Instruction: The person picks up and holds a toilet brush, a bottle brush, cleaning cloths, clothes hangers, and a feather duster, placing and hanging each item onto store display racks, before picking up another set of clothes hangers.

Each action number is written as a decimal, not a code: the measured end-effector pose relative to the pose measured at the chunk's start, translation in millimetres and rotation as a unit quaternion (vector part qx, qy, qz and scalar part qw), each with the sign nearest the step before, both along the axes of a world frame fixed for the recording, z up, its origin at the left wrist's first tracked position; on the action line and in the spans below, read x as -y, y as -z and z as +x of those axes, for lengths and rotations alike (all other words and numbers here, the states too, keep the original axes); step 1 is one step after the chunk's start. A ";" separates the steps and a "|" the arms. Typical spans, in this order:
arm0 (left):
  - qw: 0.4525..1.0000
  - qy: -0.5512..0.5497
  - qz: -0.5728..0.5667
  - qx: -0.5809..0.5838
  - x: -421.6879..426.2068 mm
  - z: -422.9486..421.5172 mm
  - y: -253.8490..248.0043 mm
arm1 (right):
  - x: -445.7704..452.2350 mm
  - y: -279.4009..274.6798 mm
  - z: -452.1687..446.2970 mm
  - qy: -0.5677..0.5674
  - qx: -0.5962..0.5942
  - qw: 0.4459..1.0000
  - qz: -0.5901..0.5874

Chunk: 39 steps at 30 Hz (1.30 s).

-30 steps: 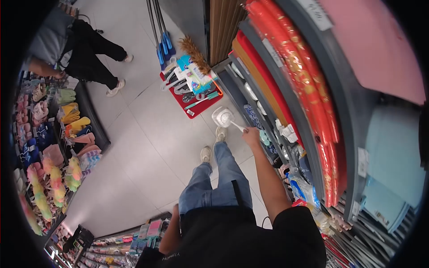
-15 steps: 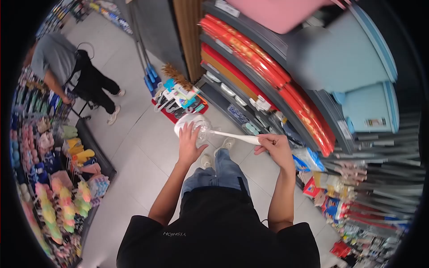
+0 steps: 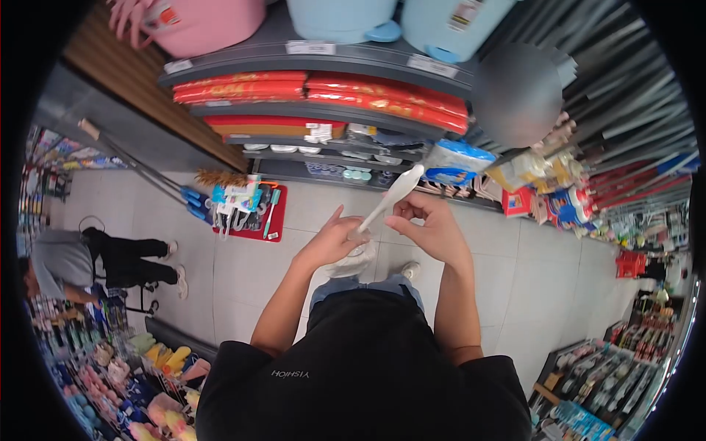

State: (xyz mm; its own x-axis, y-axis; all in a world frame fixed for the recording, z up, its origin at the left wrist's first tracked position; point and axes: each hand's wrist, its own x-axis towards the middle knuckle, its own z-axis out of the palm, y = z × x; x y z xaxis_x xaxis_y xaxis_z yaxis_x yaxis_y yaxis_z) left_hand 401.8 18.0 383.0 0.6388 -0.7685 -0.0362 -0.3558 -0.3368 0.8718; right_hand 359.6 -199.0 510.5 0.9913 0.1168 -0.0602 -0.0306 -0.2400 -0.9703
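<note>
A white long-handled brush, looking like a toilet brush (image 3: pixel 398 190), slants up and to the right in front of me. My left hand (image 3: pixel 334 241) grips it at the lower end of the handle, where clear plastic shows. Its white, rounded bottom part (image 3: pixel 354 262) hangs below that hand, blurred and partly covered. Close beside the handle is my right hand (image 3: pixel 430 226), its fingers curled and the thumb apart from them. Whether its fingertips touch the handle I cannot tell.
Ahead stand shelves with pink and light-blue bins (image 3: pixel 342 18) and red packages (image 3: pixel 386 103). A red tray of goods (image 3: pixel 273 217) lies on the tiled floor, near long-handled tools (image 3: pixel 147 165). At left, another person (image 3: pixel 66 261) stands by packed racks.
My view has turned right toward the shelves. The brush handle has swung from nearly level to steeply slanted. My right hand has let go of the handle's end; my left hand now wraps its lower part.
</note>
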 end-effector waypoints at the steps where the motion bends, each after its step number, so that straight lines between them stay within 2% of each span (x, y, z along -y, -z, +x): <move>1: 1.000 0.019 -0.016 -0.013 18.2 -5.8 -9.8 | 12.8 5.0 -10.2 0.011 0.026 0.999 -0.018; 4: 0.995 0.097 -0.004 -0.039 71.8 -21.3 -28.4 | 52.7 -6.9 -41.7 0.044 0.060 0.997 -0.017; 7: 0.988 0.147 -0.002 -0.048 132.8 -43.2 -43.8 | 101.8 1.5 -66.2 0.092 0.211 0.971 -0.061; 10: 0.982 0.175 -0.025 -0.066 192.9 -72.7 -61.7 | 157.3 -9.9 -108.9 0.111 0.003 0.988 0.110; 13: 0.977 0.172 -0.016 -0.128 249.4 -103.6 -83.0 | 212.1 -8.7 -142.5 0.135 0.017 0.986 0.093; 16: 0.970 0.193 0.045 -0.145 302.9 -127.3 -109.9 | 257.4 -10.3 -174.0 0.132 0.029 0.989 0.065; 19: 0.966 0.214 0.002 -0.147 351.2 -149.8 -101.0 | 298.9 -8.3 -207.0 0.178 0.050 0.978 0.096; 25: 0.963 0.240 -0.035 -0.116 433.7 -195.9 -95.0 | 369.8 -14.2 -271.2 0.249 0.056 0.966 0.046; 31: 0.960 0.264 -0.070 -0.055 492.3 -220.0 -92.4 | 403.5 -9.5 -305.1 0.331 0.142 0.933 0.023; 34: 0.951 0.282 -0.036 -0.119 519.1 -220.5 -81.8 | 420.9 -9.2 -319.8 0.359 0.174 0.916 0.028; 37: 0.956 0.265 -0.092 -0.082 552.7 -229.2 -84.0 | 443.0 -10.3 -330.6 0.377 0.143 0.915 -0.011; 39: 0.952 0.265 -0.110 -0.102 575.1 -229.0 -70.3 | 461.2 -9.3 -332.8 0.391 0.145 0.909 -0.013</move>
